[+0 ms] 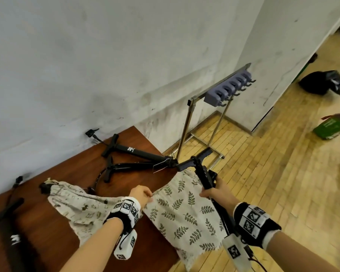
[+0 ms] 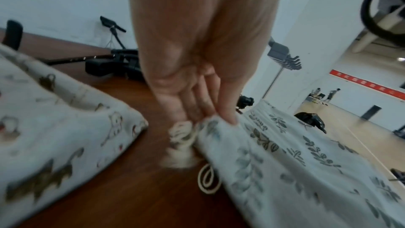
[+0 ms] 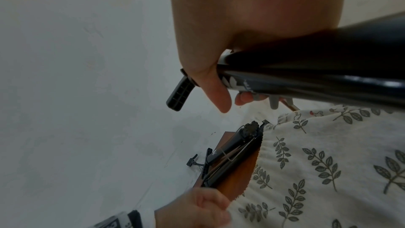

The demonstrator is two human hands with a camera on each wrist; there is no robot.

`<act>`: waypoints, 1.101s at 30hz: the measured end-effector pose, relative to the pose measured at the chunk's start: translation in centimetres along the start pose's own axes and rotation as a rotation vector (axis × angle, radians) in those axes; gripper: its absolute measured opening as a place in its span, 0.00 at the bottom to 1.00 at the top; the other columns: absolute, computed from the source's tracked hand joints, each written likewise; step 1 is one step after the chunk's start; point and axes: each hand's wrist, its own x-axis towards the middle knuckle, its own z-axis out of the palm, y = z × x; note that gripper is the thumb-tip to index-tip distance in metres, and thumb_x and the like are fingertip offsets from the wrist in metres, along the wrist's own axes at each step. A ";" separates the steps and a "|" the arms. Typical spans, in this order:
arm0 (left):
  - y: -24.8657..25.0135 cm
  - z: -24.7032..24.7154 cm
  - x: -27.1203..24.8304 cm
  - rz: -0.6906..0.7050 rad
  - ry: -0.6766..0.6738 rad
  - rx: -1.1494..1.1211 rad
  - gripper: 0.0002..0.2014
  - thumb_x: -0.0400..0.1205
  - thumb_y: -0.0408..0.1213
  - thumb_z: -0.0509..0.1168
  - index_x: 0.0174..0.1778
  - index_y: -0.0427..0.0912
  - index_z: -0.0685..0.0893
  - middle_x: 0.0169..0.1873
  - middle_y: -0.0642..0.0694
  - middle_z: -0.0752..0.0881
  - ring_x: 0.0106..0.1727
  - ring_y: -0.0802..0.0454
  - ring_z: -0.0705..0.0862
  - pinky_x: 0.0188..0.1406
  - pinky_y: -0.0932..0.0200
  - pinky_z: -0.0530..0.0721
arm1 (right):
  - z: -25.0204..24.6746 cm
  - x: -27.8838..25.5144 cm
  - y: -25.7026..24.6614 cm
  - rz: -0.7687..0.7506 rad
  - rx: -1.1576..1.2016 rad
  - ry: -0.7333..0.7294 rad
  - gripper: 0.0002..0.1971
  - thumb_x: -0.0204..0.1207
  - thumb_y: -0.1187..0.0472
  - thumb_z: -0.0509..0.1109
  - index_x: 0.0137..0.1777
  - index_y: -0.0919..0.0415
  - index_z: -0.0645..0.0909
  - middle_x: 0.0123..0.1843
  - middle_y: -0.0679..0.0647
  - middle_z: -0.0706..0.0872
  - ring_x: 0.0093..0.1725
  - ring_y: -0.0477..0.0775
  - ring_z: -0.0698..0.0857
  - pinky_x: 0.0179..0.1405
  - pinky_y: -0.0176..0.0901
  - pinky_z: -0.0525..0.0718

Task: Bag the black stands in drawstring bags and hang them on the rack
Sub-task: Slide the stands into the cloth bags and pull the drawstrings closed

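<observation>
My right hand grips a black stand by its tube, its T-foot raised beyond the table's right corner. My left hand pinches the gathered mouth of a leaf-print drawstring bag, seen close in the left wrist view as the bag with its knotted cord. The bag drapes over the table's right edge. Two more black stands lie on the brown table near the wall. The metal rack with grey hooks stands on the floor behind.
A second bag with an animal print lies left of my left hand. Another black stand lies at the table's left end. A black sack and a green box sit on the wooden floor at right.
</observation>
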 end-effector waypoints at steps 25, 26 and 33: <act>12.2 -18.5 -15.8 0.250 0.230 0.066 0.11 0.78 0.33 0.63 0.35 0.33 0.88 0.22 0.47 0.74 0.25 0.52 0.67 0.30 0.62 0.66 | 6.6 -4.5 -13.0 -0.424 0.159 -0.521 0.33 0.62 0.73 0.75 0.68 0.53 0.76 0.52 0.51 0.89 0.53 0.51 0.87 0.54 0.44 0.82; 11.1 -17.8 -15.6 0.203 0.269 0.078 0.11 0.78 0.34 0.64 0.32 0.37 0.87 0.21 0.48 0.75 0.23 0.53 0.67 0.28 0.62 0.67 | 7.0 -4.5 -12.5 -0.431 0.108 -0.539 0.34 0.65 0.74 0.75 0.70 0.52 0.74 0.54 0.50 0.88 0.53 0.50 0.87 0.52 0.42 0.82; 1.1 -9.7 -14.9 -0.159 0.022 0.195 0.10 0.74 0.32 0.72 0.26 0.38 0.84 0.24 0.46 0.80 0.24 0.52 0.76 0.26 0.62 0.75 | 11.7 -6.1 -2.2 -0.414 -0.376 -0.729 0.42 0.53 0.55 0.78 0.72 0.46 0.71 0.61 0.45 0.84 0.59 0.49 0.84 0.58 0.48 0.86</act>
